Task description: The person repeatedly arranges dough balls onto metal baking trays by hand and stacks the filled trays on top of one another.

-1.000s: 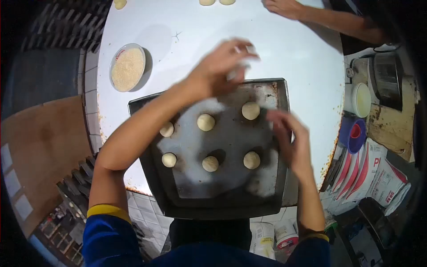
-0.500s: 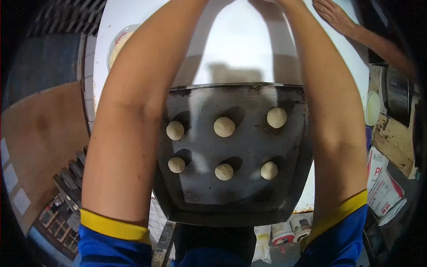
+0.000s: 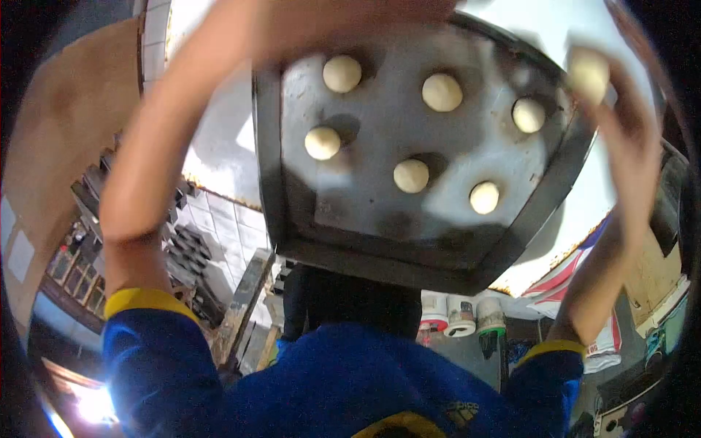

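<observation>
A dark metal tray holds several pale dough balls, among them one at the upper left and one at the lower right. Beyond the tray's right rim, my right hand is closed on another dough ball, blurred by motion. My left hand reaches across the tray's far edge at the top of the view. It is smeared, and its fingers cannot be made out.
The white table shows around the tray. Several white tubs stand on the floor below its near edge. Printed sacks lie at the lower right, and a wooden rack stands at the lower left.
Both arms have drawn back from the far part of the table. A dough ball now shows in my right hand. The view has tilted, so the tray appears higher and turned.
</observation>
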Demonstrator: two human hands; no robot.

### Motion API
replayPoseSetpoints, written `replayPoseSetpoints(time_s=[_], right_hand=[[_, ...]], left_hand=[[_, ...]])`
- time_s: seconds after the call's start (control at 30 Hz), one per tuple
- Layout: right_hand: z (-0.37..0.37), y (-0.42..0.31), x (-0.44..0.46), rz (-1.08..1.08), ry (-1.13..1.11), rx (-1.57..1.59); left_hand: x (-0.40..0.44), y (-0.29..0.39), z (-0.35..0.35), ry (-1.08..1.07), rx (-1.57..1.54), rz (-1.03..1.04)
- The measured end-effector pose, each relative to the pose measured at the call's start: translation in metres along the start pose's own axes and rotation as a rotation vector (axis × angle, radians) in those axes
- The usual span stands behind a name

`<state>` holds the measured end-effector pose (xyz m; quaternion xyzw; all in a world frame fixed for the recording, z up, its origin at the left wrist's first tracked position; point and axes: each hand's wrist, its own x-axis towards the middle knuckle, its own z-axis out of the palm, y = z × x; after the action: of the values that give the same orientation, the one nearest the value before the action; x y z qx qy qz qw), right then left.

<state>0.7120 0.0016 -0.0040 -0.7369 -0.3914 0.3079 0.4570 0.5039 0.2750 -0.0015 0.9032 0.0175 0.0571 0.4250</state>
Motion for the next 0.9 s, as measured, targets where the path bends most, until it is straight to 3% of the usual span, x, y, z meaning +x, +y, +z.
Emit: replayPoseSetpoints(time_s=[0.03, 0.07, 0.1, 0.13, 0.17, 0.33, 0.47, 0.53, 0.77, 0.9], right_hand=[[0.022, -0.007, -0.046, 0.017, -0.099, 0.018], [0.04, -0.025, -0.08, -0.014, -0.303, -0.295], [0.069, -0.026, -0.119, 0.276, -0.342, 0.096], [0.084, -0.03, -0.145, 0.099, -0.473, -0.118], [0.109, -0.028, -0.166, 0.048, -0.472, -0.047], [0.19, 0.019, -0.236, -0.261, -0.681, -0.381], [0.203, 0.028, -0.24, -0.376, -0.748, -0.463], [0.203, 0.03, -0.241, -0.579, -0.77, -0.692], [0.211, 0.038, -0.236, -0.618, -0.933, -0.765], [0.214, 0.054, -0.233, -0.53, -0.932, -0.594]], left_hand=[[-0.049, 0.018, 0.008, -0.046, -0.07, -0.046], [-0.094, 0.035, 0.018, -0.095, -0.133, -0.116], [-0.138, 0.053, 0.031, -0.131, -0.183, -0.2], [-0.175, 0.073, 0.043, -0.229, -0.175, -0.378], [-0.202, 0.083, 0.051, -0.275, -0.157, -0.41], [-0.291, 0.087, 0.115, -0.322, 0.038, -0.417], [-0.317, 0.079, 0.135, -0.376, 0.133, -0.381], [-0.318, 0.075, 0.141, -0.349, 0.204, -0.328], [-0.317, 0.065, 0.163, -0.373, 0.196, -0.27], [-0.313, 0.053, 0.168, -0.386, 0.281, -0.226]])
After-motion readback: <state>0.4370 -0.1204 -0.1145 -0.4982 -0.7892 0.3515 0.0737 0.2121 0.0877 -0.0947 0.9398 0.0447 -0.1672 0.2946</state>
